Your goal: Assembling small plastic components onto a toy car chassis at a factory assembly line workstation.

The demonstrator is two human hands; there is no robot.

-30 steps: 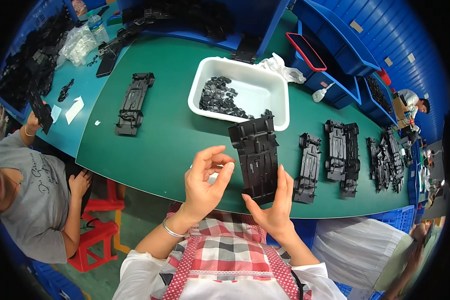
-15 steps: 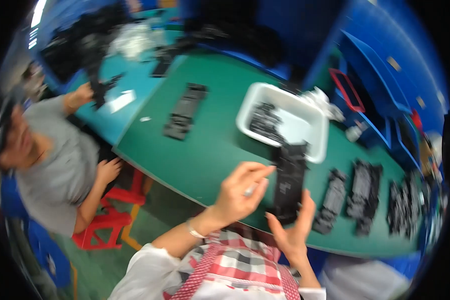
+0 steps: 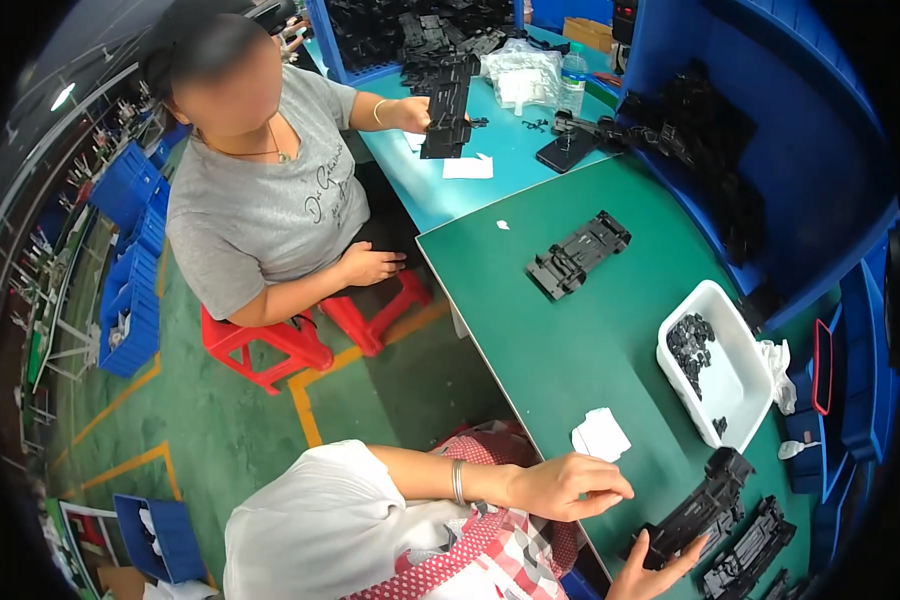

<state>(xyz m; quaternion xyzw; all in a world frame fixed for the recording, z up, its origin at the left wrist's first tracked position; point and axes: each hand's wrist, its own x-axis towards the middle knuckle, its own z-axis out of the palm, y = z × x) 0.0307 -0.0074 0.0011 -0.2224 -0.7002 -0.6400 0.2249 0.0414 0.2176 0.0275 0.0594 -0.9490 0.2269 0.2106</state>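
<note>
The black chassis point(image 3: 699, 503) is held over the worktop point(image 3: 600, 350) at four o'clock, its near end gripped by the right hand point(image 3: 647, 582); at its nine o'clock, the left hand point(image 3: 567, 487) is held with fingers loosely curled. One-handed holding seems in hand; steady support is called for.

A loose white top point(image 3: 280, 530) with a roomy, softly creased left sleeve point(image 3: 355, 485); over it a checked apron point(image 3: 510, 545) in red, white and grey, edged with a red trim point(image 3: 432, 558) scattered with white dots; round the left wrist point(image 3: 488, 483), a shiny, silver-coloured bangle point(image 3: 457, 481) of narrow parallel bands.
</note>
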